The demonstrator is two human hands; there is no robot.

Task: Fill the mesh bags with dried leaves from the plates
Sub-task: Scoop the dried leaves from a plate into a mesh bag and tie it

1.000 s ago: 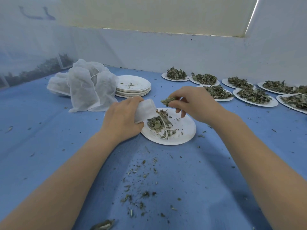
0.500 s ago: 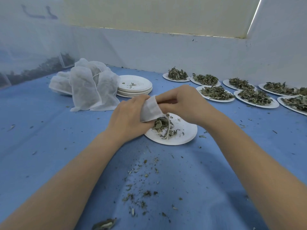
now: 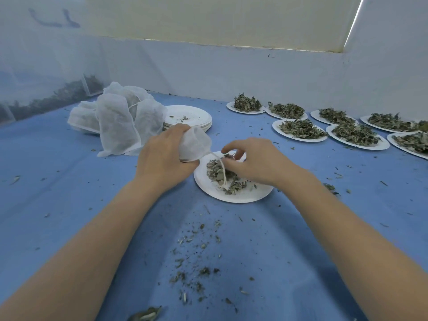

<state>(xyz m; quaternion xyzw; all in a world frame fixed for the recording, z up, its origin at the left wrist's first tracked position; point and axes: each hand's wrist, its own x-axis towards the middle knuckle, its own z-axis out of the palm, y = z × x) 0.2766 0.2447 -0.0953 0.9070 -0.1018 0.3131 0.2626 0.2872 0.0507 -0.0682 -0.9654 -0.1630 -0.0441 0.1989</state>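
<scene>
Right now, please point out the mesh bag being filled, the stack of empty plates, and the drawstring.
mesh bag [image 3: 194, 144], head view, its white side.
stack of empty plates [image 3: 196, 115], head view, top plate.
drawstring [image 3: 222, 169], head view, mid-length.

Two bare forearms come into the picture from the bottom corners. No sleeve covers them, as far as the lower edge shows. The left hand [image 3: 165, 156] and the right hand [image 3: 253, 162] are bare too: no glove, no ring, no watch or band on either wrist. Nails are too small to tell.
</scene>
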